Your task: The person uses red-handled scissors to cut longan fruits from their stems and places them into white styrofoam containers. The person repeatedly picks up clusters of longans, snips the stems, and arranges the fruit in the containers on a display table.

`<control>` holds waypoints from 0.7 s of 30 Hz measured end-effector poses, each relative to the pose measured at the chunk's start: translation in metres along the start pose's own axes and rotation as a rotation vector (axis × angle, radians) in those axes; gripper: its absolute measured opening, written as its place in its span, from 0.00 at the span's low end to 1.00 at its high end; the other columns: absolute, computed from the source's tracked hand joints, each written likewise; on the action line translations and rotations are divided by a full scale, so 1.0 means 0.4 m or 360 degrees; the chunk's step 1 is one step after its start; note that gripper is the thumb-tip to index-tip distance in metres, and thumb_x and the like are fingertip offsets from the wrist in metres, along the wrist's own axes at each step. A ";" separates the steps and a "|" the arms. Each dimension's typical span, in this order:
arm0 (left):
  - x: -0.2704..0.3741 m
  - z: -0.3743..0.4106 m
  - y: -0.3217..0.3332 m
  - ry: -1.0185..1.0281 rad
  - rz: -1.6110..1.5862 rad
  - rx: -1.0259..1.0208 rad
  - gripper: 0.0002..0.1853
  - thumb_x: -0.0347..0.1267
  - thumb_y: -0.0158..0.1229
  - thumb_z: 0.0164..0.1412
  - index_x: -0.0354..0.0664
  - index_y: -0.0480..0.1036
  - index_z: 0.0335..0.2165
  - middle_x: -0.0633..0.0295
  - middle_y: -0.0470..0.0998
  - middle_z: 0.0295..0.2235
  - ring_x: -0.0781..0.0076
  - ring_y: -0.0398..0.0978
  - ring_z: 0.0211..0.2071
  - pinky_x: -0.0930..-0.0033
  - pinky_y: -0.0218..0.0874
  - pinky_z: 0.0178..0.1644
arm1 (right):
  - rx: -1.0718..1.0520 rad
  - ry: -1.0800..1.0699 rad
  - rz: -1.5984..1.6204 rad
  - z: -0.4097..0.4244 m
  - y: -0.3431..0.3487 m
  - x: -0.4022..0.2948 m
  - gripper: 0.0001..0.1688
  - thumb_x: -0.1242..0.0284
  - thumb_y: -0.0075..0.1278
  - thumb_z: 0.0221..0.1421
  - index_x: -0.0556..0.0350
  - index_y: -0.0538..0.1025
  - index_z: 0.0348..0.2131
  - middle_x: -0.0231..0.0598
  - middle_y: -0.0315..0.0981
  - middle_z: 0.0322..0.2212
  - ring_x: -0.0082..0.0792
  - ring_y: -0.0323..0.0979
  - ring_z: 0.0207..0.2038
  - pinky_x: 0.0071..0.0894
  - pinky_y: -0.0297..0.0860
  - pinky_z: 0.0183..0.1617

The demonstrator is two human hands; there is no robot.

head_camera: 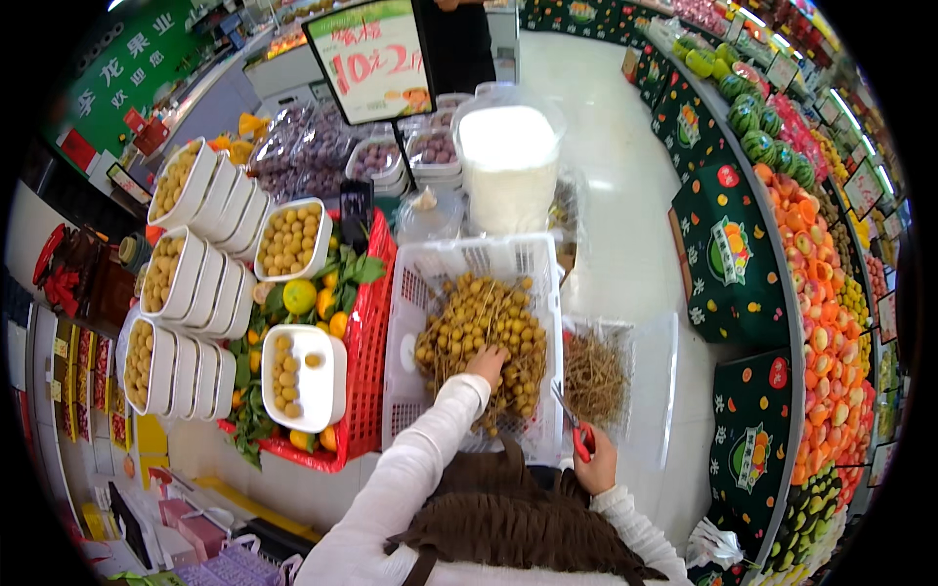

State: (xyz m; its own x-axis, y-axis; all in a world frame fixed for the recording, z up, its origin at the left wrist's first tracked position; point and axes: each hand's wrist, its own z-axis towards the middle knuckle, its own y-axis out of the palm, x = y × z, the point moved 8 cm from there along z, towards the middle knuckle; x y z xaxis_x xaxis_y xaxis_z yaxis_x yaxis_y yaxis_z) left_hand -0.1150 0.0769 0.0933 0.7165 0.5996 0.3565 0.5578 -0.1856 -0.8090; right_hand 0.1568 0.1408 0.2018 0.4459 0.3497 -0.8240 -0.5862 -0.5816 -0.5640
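Note:
Longans on their stems (469,315) lie heaped in a white plastic basket (476,249) before me. My left hand (489,364) is on the heap; whether its fingers hold any fruit cannot be told. My right hand (597,460) grips the red handles of scissors (579,432), their blades pointing up beside the basket's right wall. Left of the basket, a white tray (322,381) partly filled with loose longans rests on oranges in a red basket (366,344). A second longan tray (293,238), fuller, stands behind it.
Stacked white trays of longans (183,286) stand at the left. Bare stems (593,377) fill a clear bin at the right. Behind are a tall white tub (509,183), boxed grapes (315,146) and a price sign (370,62). A fruit display (821,329) runs along the far right.

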 end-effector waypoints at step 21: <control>0.151 -0.347 -0.437 0.0590 -0.0781 0.1430 0.18 0.25 0.68 0.41 0.35 0.76 0.35 0.58 0.72 0.29 0.63 0.72 0.32 0.68 0.64 0.36 | 0.0077 -0.0101 0.0128 0.048 -0.010 -0.048 0.24 0.83 0.50 0.44 0.60 0.72 0.45 0.46 0.72 0.33 0.40 0.73 0.33 0.31 0.69 0.38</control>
State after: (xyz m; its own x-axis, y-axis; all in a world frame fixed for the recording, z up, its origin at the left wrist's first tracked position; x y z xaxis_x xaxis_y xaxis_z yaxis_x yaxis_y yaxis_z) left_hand -0.1108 0.0375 0.3211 0.6652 0.1532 0.7307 0.4153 0.7374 -0.5327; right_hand 0.1377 0.1503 0.2190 0.3533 0.3502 -0.8675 -0.6512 -0.5737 -0.4968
